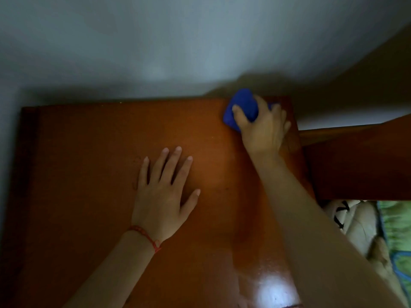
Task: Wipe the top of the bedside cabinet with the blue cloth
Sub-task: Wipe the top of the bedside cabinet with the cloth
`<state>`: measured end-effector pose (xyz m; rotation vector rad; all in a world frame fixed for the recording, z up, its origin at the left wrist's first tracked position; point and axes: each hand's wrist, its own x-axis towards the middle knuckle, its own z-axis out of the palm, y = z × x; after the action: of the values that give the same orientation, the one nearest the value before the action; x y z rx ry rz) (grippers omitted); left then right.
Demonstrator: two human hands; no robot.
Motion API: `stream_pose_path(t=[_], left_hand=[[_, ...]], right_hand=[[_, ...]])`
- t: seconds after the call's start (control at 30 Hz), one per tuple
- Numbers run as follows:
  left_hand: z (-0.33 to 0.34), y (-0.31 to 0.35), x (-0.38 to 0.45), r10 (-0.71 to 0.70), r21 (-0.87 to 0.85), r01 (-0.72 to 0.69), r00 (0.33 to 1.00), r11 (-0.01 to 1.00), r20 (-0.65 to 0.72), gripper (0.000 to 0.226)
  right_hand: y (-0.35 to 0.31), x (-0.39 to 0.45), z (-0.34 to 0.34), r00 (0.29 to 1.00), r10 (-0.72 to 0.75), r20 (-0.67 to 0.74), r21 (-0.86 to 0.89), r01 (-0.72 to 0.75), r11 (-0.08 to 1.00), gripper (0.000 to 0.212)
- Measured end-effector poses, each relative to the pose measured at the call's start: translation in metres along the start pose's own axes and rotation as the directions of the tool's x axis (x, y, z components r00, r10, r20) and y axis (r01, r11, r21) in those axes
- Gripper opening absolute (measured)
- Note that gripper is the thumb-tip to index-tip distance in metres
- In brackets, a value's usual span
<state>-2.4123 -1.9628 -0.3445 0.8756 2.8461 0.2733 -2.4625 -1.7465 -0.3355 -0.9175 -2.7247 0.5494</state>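
Up at the far right corner of the bedside cabinet (93,165), the right hand (263,127) has the blue cloth (241,105) bunched under it. Grip's closed around it: thumb hooked over the near-left side of the wad, fingers curled across the top and down the right side, with blue peeking out beyond the knuckles. Cloth sits right on the orange-brown wooden top, close to the back edge where the wood meets the pale wall (155,41).

Over to the left hand (163,192): nothing in that grip at all. It lies palm down, flat on the middle of the cabinet top, fingers straight and spread a little, thumb angled out to the right. A red string bracelet (144,235) circles that wrist. The two hands are well apart, the right one further back and to the right.

A bright patch of glare (270,291) shines on the near right part of the top. Past the cabinet's right edge, a wooden bed frame (355,161), and below it some cream and green bedding (391,227).
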Motion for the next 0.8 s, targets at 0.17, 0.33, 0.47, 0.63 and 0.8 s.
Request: stream_pose_path(t=[0.17, 0.33, 0.47, 0.63, 0.8], left_hand=[[0.0, 0.001, 0.001, -0.015, 0.004, 0.015, 1.0, 1.0, 0.016, 0.062], [-0.002, 0.001, 0.002, -0.024, -0.004, 0.024, 0.999, 1.0, 0.024, 0.062], [-0.003, 0.0, 0.003, -0.011, 0.01, 0.011, 1.0, 1.0, 0.025, 0.063], [-0.002, 0.0, 0.002, -0.015, 0.004, 0.015, 0.999, 1.0, 0.03, 0.063], [-0.002, -0.001, 0.001, -0.009, -0.002, 0.009, 1.0, 1.0, 0.027, 0.062]], right_hand=[[-0.018, 0.003, 0.011, 0.997, 0.068, -0.023, 0.015, -0.068, 0.998, 0.059], [-0.041, -0.004, 0.02, 0.976, -0.208, 0.071, -0.021, 0.21, 0.977, 0.06], [-0.016, 0.01, 0.011, 0.999, 0.016, -0.041, -0.004, -0.016, 1.0, 0.058], [-0.054, -0.008, 0.029, 0.987, -0.149, 0.066, 0.014, 0.148, 0.989, 0.06], [-0.034, -0.03, 0.018, 0.99, -0.13, 0.059, 0.016, 0.129, 0.991, 0.06]])
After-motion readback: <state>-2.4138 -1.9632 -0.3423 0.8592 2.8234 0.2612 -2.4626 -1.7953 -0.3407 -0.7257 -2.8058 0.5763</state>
